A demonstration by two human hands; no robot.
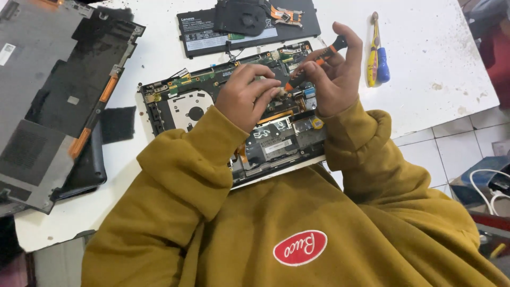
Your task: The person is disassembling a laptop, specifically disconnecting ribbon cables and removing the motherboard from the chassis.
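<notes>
An opened laptop lies on the white table with its circuit board and parts bare. My right hand grips a black and orange screwdriver, its tip angled down onto the board near the middle. My left hand rests on the board beside that tip, fingers curled and pinching close to it; what it pinches is hidden. Mustard yellow sleeves cover both my arms.
A flat black battery with a fan unit on it lies at the table's far edge. A yellow and blue tool rests to the right. Grey laptop cover panels lie at left. A tiled floor with white cables shows at right.
</notes>
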